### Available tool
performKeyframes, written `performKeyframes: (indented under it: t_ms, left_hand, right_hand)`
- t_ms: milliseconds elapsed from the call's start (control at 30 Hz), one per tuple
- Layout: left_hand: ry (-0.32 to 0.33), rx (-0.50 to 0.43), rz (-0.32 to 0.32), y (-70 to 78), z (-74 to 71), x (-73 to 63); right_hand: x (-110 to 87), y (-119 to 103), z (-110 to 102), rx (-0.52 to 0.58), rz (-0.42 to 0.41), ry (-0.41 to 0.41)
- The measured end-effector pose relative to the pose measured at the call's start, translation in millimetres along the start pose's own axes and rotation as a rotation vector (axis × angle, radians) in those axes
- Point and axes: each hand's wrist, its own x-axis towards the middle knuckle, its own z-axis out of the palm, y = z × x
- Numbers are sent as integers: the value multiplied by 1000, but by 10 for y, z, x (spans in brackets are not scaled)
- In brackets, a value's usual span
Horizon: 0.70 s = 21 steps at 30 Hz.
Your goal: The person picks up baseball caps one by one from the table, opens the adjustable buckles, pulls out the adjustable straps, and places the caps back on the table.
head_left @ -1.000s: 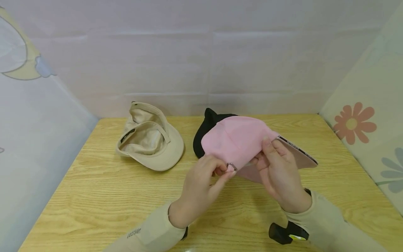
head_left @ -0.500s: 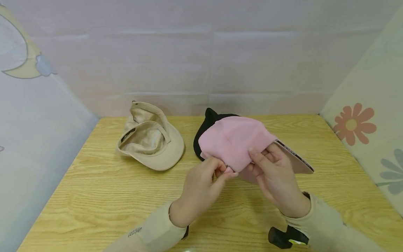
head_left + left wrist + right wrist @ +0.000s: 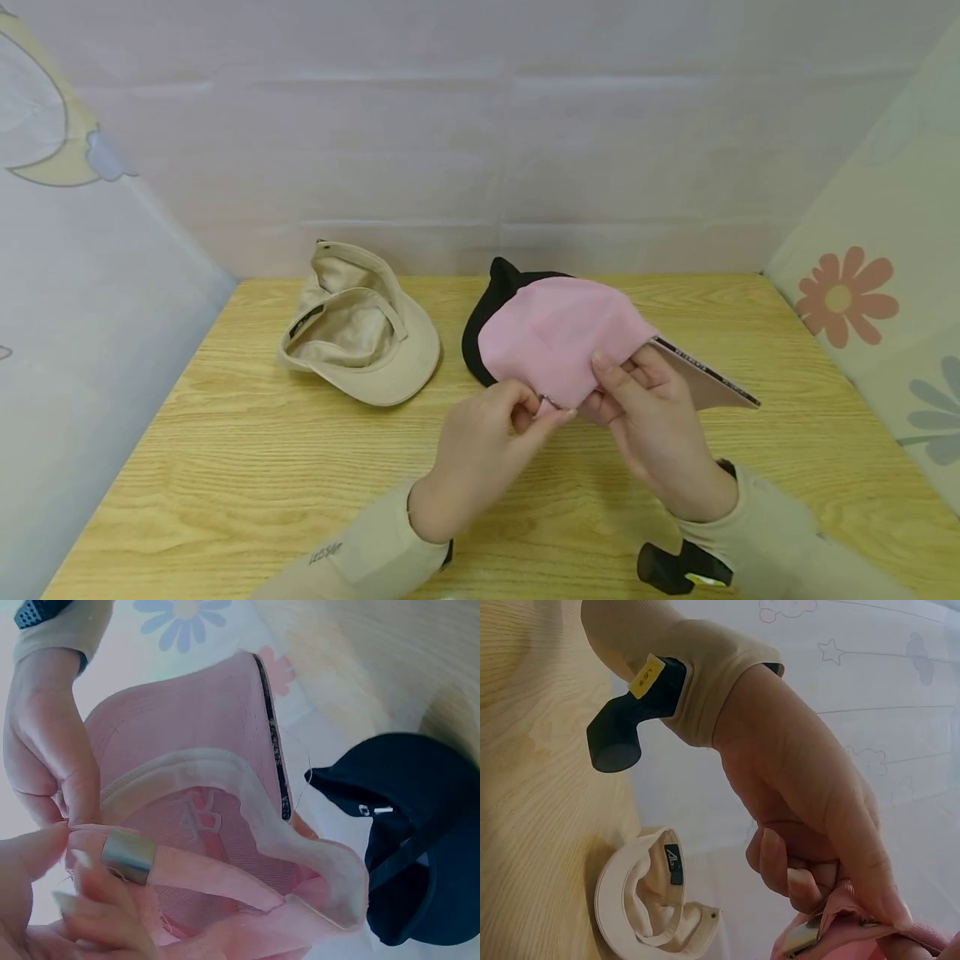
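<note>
A pink baseball cap (image 3: 566, 329) is held over the table in both hands, its brim towards the right in the head view. My left hand (image 3: 483, 446) pinches the back strap beside a metal buckle (image 3: 129, 856). With thumb and fingers, my right hand (image 3: 660, 425) grips the cap's lower edge between the buckle and the brim. The left wrist view looks into the cap, where the strap (image 3: 217, 881) runs across the opening. Close up in the right wrist view, the left thumb and fingers (image 3: 866, 859) press the pink fabric.
A black cap (image 3: 476, 333) lies behind the pink one, partly covered by it. On the left, a beige cap (image 3: 408, 367) rests with its inside showing. The wooden table (image 3: 262, 475) meets cloth walls at the back and sides.
My right thumb has shifted left along the cap's edge, nearer the left hand. The cap has tilted slightly, and my left hand keeps its pinch by the buckle.
</note>
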Motion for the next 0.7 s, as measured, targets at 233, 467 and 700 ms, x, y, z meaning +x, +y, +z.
performKeyframes:
  t_ms: [233, 467, 700]
  left_hand:
    - [15, -38, -3, 11, -17, 3]
    - [-5, -190, 7, -4, -41, -10]
    - [-29, -219, 10, -25, -43, -45]
  right_hand:
    - [2, 2, 27, 28, -35, -40]
    - [21, -17, 24, 40, -46, -43]
    - [20, -36, 11, 29, -38, -18]
